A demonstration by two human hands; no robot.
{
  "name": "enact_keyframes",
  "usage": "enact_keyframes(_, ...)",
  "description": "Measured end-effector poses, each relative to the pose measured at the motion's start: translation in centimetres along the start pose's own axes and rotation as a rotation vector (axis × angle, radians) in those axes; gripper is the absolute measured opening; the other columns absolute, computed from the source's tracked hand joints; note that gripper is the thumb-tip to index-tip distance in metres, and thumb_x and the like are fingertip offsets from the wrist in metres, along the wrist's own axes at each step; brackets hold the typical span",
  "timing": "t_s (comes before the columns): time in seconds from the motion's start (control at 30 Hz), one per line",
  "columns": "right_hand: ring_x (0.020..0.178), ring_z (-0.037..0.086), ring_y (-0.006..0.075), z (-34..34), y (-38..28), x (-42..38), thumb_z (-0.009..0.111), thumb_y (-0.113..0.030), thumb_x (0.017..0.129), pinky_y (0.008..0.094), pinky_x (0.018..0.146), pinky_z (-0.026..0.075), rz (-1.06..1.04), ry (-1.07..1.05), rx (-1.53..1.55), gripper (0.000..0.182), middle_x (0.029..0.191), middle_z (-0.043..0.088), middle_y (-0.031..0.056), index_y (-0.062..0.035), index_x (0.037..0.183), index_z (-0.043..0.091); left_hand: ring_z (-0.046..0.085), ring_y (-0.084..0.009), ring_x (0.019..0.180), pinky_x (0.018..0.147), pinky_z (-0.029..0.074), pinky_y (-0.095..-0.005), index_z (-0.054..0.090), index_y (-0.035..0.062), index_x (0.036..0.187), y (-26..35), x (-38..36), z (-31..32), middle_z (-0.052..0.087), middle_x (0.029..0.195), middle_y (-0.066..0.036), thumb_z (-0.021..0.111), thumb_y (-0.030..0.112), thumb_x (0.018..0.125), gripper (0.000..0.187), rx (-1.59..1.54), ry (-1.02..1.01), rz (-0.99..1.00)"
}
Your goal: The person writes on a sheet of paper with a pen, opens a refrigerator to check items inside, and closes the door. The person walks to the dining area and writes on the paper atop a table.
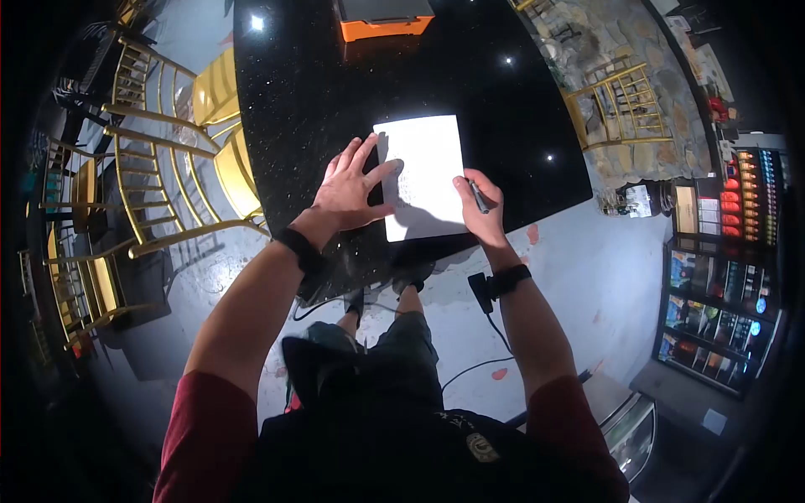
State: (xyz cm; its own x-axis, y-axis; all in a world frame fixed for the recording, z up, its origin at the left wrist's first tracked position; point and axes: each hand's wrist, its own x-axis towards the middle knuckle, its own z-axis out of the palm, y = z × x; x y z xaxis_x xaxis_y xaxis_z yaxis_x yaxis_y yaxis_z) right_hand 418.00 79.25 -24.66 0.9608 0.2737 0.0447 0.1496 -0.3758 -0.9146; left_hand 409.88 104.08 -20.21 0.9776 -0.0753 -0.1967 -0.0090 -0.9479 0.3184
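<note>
A white sheet of paper [423,172] lies on the black table [327,92] in front of me, brightly lit, with faint marks near its left side. My left hand [350,180] is spread flat, its thumb and fingertips over the sheet's left edge and its palm on the tabletop. At the sheet's right edge, my right hand [484,205] is closed around a dark pen [478,194]. The right thumb overlaps the paper's edge. Whether the pen's tip touches anything cannot be made out.
An orange box [386,29] with a dark lid stands at the table's far end. Yellow chairs [218,101] line the left side, and another chair [625,105] is at the right. A cable [478,362] hangs by my right wrist. Stocked drink shelves [713,293] stand far right.
</note>
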Motion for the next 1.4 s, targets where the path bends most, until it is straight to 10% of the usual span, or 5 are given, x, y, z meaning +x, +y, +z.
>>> enact_keyframes(0.17,0.065,0.061,0.0124,0.4,0.8,2.2,0.062,-0.02,0.096,0.0267,0.061,0.049,-0.303,0.329,-0.131,0.028,0.079,0.069,0.0074,-0.0009,0.116,0.063,0.017,-0.0299,0.148,0.12,0.015,-0.05,0.04,0.0313,0.147,-0.8,0.8,1.0,0.021,0.16,-0.006,0.055,0.06,0.089,0.066,0.105,0.035,0.079)
enact_keyframes(0.33,0.067,0.058,0.0112,2.4,-5.1,-0.7,0.041,-0.024,0.102,0.0255,0.063,0.045,-0.229,0.038,0.021,0.039,0.079,0.065,0.0051,0.0006,0.102,0.071,0.023,-0.03,0.146,0.119,0.017,-0.0509,0.044,0.026,0.144,-1.5,0.9,1.2,0.028,0.157,-0.006,0.053,0.054,0.093,0.059,0.048,0.121,0.123)
enact_keyframes(0.57,0.058,0.059,0.01,5.6,-2.7,-2.8,0.069,-0.008,0.085,0.0234,0.056,0.047,-0.258,-0.024,0.051,0.011,0.068,0.064,0.0071,0.001,0.08,0.065,0.028,-0.0284,0.145,0.119,0.019,-0.05,0.048,0.0264,0.139,-1.6,0.7,1.4,0.035,0.153,-0.006,0.058,0.046,0.091,0.053,0.046,0.167,0.126)
enact_keyframes(0.8,0.05,0.056,0.0094,6.5,-0.8,-3.3,0.078,-0.01,0.079,0.0244,0.049,0.045,-0.273,0.104,0.126,0.031,0.061,0.061,0.0051,-0.0071,0.072,0.048,0.026,-0.0287,0.145,0.119,0.019,-0.0497,0.047,0.0267,0.142,-1.5,0.8,1.7,0.034,0.154,-0.006,0.064,0.037,0.088,0.058,0.011,0.175,0.105)
enact_keyframes(1.4,0.045,0.052,0.0106,6.7,-1.4,-3.3,0.074,-0.002,0.078,0.0246,0.044,0.04,-0.304,0.092,0.063,0.028,0.056,0.057,0.0065,-0.0047,0.069,0.047,0.028,-0.0256,0.145,0.12,0.012,-0.0543,0.047,0.0282,0.14,-1.5,0.8,1.9,0.036,0.153,-0.004,0.059,0.046,0.089,0.055,0.086,0.188,0.104)
